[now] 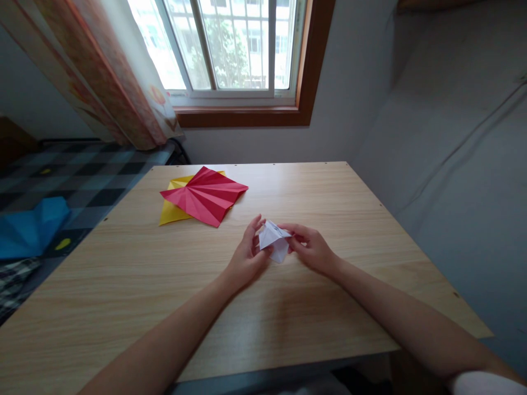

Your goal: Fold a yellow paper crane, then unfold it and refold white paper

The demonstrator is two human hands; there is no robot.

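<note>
A small white folded paper piece [274,240] is being held just above the wooden table [123,285], near the middle of the frame. It is being pinched from the left by the left hand [246,258] and from the right by the right hand [310,248], both closed narrowly on its edges. A creased red paper sheet [206,195] is lying over a yellow paper sheet [171,211] toward the upper left of the table, well apart from the hands. Risks are judged as follows: thin paper is likely being stressed at the pinch points, so a tear or a stray crease could be caused by uneven pull. The piece could slip free if either pinch is being relaxed.
</note>
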